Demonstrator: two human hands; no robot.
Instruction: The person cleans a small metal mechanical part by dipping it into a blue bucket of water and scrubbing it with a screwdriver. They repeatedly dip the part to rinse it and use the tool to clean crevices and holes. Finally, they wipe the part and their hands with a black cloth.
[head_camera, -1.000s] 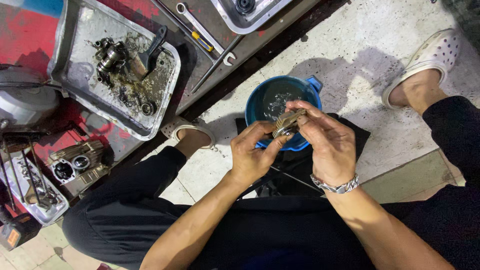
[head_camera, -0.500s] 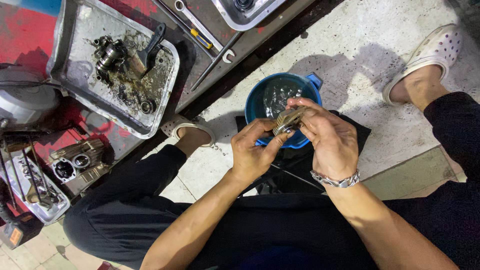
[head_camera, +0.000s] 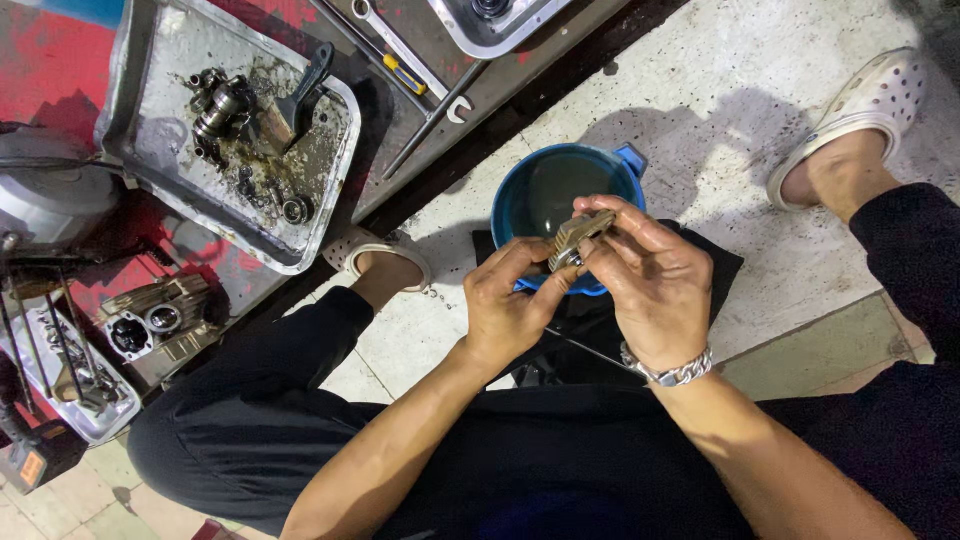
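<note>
head view, looking down on a person crouched on a pale concrete floor (head_camera: 700, 110). at centre frame, both hands meet over a blue bowl (head_camera: 545, 190) of dark liquid. the left hand (head_camera: 510, 310) curls its fingers and thumb around the lower end of a small metal engine part (head_camera: 577, 238), closed on it. the right hand (head_camera: 655, 285), with a metal bracelet (head_camera: 668, 370) at the wrist, pinches the upper end of the same part with thumb and fingertips, also closed on it. the part sits just above the bowl's near rim.

in the upper left of the frame, a greasy metal tray (head_camera: 150, 170) holds dirty engine pieces and a brush (head_camera: 298, 100). wrenches (head_camera: 405, 50) lie at top centre. a white clog (head_camera: 860, 105) is at upper right.
</note>
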